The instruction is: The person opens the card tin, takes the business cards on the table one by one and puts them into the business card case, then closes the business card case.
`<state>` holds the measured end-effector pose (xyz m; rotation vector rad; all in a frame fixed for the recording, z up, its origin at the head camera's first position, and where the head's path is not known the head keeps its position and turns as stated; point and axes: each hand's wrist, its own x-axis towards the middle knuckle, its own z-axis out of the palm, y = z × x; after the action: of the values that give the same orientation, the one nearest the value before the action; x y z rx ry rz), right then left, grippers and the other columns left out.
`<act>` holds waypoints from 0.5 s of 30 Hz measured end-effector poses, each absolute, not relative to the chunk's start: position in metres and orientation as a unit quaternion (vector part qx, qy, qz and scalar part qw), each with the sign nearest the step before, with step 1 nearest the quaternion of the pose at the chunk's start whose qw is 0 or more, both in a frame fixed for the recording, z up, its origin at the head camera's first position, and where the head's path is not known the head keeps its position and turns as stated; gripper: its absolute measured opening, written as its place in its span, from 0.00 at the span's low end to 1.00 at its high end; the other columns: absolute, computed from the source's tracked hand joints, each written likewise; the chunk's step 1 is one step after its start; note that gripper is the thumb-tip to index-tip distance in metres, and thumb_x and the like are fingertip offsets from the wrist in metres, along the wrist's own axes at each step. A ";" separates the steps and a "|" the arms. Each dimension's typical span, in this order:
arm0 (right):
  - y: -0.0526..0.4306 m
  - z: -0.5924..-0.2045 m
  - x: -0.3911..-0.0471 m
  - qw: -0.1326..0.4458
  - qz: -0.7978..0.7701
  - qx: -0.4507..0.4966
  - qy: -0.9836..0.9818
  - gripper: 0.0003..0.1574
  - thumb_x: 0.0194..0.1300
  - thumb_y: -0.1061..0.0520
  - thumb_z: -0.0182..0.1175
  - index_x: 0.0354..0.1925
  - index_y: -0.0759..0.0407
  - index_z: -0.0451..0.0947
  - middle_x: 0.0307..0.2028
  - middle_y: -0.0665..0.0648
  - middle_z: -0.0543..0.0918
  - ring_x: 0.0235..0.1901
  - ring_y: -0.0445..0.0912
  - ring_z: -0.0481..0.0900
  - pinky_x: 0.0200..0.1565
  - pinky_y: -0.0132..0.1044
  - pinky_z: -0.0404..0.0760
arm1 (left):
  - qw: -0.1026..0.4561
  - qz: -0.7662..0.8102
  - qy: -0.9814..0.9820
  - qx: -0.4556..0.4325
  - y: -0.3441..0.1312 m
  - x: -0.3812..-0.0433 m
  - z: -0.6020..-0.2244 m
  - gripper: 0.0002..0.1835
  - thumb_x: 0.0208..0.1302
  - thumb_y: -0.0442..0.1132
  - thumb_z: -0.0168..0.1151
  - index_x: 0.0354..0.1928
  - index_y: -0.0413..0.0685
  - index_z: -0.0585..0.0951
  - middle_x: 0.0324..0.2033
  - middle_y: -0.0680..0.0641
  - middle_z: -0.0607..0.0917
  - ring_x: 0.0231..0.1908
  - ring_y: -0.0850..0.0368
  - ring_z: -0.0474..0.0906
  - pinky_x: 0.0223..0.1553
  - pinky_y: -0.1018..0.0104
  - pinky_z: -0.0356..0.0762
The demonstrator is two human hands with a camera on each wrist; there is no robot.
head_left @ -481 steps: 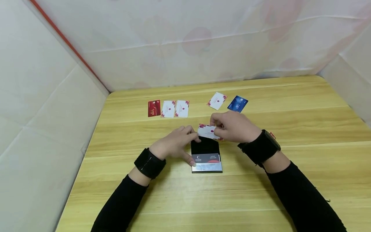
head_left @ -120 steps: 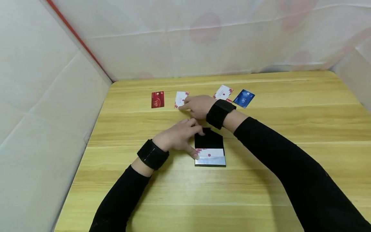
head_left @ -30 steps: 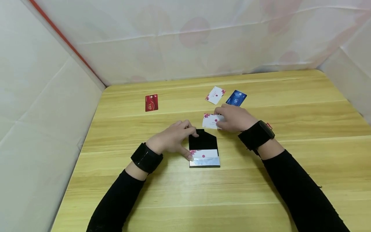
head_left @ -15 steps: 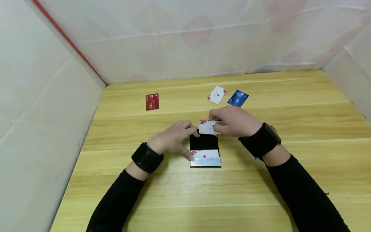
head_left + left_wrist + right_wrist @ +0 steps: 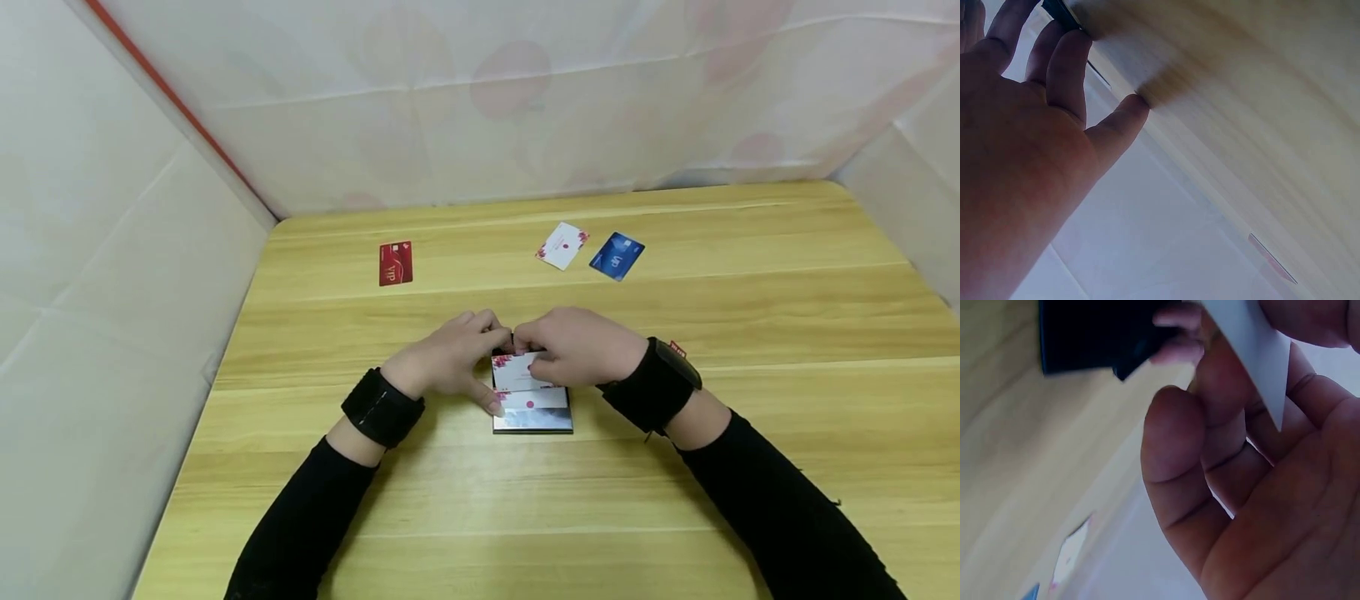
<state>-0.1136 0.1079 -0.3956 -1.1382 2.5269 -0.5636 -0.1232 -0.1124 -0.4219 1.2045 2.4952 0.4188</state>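
My right hand (image 5: 588, 346) pinches a white business card (image 5: 513, 375) with red floral corners between thumb and fingers. In the head view, this card overlaps the black flap of an open card holder (image 5: 534, 422), just above its silver front pocket. Another floral card (image 5: 553, 400) sticks up out of that pocket. My left hand (image 5: 450, 354) holds the holder at its left side, thumb at the pocket's edge and fingers at the flap's top. In the right wrist view, the pinched card (image 5: 1257, 353) is seen nearly edge-on, with the dark flap (image 5: 1085, 337) beyond.
A red VIP card (image 5: 396, 264) lies at the back left of the wooden table (image 5: 435, 517). Farther right lie a tilted white floral card (image 5: 562, 246) and a blue VIP card (image 5: 617, 256). Pale cloth walls (image 5: 420, 133) stand behind the table and at its sides.
Both white cards beside the red one have left the back row; one now stands in the pocket. My right hand has carried its card left and down over the flap. The left hand stays put.
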 end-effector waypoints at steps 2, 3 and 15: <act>0.105 -0.398 -0.112 0.173 -0.194 -0.393 0.882 0.04 0.57 0.58 0.56 0.31 0.48 0.72 0.19 0.44 0.68 0.18 0.38 0.67 0.22 0.33 0.66 | 0.168 0.153 0.877 0.423 -0.112 -0.123 -0.423 0.43 0.34 0.70 0.69 0.54 0.60 0.71 0.45 0.57 0.67 0.42 0.60 0.59 0.42 0.67 0.63; 0.104 -0.399 -0.112 0.178 -0.192 -0.390 0.883 0.04 0.57 0.58 0.56 0.32 0.48 0.72 0.19 0.44 0.69 0.18 0.38 0.67 0.22 0.33 0.66 | 0.168 0.153 0.877 0.424 -0.112 -0.123 -0.423 0.42 0.35 0.70 0.69 0.54 0.60 0.71 0.45 0.57 0.67 0.42 0.60 0.59 0.42 0.67 0.63; 0.103 -0.404 -0.111 0.181 -0.165 -0.384 0.890 0.06 0.56 0.56 0.60 0.36 0.50 0.77 0.29 0.47 0.73 0.26 0.41 0.70 0.28 0.35 0.71 | 0.165 0.150 0.873 0.433 -0.112 -0.124 -0.421 0.41 0.36 0.69 0.69 0.53 0.60 0.71 0.46 0.55 0.68 0.42 0.59 0.59 0.42 0.67 0.63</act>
<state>-0.1107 0.1027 -0.4037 -1.0839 2.5155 -0.4656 -0.1235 -0.1122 -0.4213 1.2345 2.4875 0.4259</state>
